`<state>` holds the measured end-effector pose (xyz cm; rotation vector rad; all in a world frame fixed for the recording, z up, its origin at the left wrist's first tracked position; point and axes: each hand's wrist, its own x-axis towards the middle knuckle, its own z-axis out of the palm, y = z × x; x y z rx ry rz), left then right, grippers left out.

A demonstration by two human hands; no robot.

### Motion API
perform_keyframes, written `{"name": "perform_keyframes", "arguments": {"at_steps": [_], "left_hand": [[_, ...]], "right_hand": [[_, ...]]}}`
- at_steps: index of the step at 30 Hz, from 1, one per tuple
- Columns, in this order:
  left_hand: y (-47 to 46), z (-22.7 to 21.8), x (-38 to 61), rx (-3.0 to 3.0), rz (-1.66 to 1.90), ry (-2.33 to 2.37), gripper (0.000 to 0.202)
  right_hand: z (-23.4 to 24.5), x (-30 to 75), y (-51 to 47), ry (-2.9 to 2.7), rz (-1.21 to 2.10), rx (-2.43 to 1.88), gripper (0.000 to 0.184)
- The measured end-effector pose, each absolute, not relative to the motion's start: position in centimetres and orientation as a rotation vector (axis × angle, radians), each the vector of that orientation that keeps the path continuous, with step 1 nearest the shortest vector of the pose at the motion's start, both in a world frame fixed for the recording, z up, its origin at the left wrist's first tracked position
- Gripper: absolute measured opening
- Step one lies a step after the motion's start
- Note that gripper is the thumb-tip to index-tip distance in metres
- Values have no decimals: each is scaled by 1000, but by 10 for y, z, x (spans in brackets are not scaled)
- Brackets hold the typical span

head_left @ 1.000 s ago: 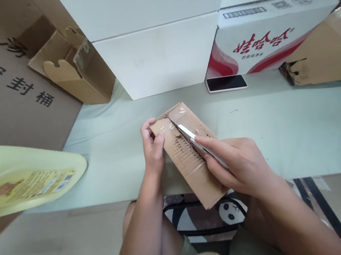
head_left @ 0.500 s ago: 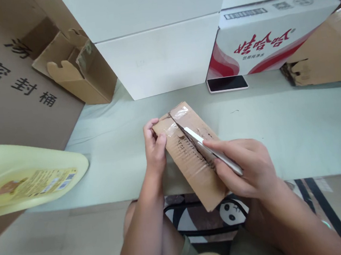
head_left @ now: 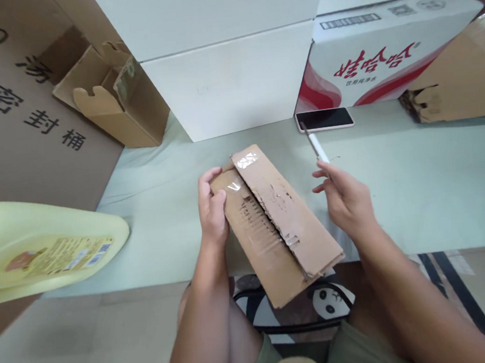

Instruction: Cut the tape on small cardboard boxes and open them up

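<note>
1. A flat, brown, rectangular cardboard box [head_left: 283, 217] is lying tilted at the front edge of a pale green cloth [head_left: 420, 186], its lower end jutting over the person's lap; a ragged slit is running lengthwise between its taped flaps.
2. The left hand [head_left: 213, 210] is clamping the box's upper left edge, thumb on top.
3. The right hand [head_left: 346, 196], apart from the box, is gripping a slim white-handled knife [head_left: 319, 149], some fingers extending leftward.
4. The knife's dark blade is pointing toward a black-screened, pale-rimmed phone [head_left: 325, 119].
5. Behind, a plain white carton [head_left: 237, 89] is standing beside a red-and-white printed carton [head_left: 369, 70].
6. A pale yellow plastic bottle [head_left: 53, 236] is occupying the far left.
</note>
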<state>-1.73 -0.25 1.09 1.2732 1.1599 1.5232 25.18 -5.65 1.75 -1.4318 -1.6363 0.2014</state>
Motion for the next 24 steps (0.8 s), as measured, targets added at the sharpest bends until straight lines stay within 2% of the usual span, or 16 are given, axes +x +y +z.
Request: {"name": "perform_keyframes", "arguments": {"at_steps": [7,11,16,18,22,24], "left_hand": [[0,18,-21,1114,1615,1196,38],[-2,16,-19,1232,1579,1179,39],[-3,16,-19,1481,1516,1156,41],[-2,17,-19,1482,1567,1152,42],[-3,20,-18,1429,1627,1119,44],[-4,22,-17,1373,1613,1096,44]], "right_hand": [[-12,248,-57,-2109,291,-1772,34],[-22,246,-54,-1941,262,-1621,33],[-22,246,-54,-1646,589,-1425,30],[-17,243,-61,-1629,690,-1278,40],[-4,232,-87,-1634,806,-868,72],[2,227,-100,-1736,774,-771,79]]}}
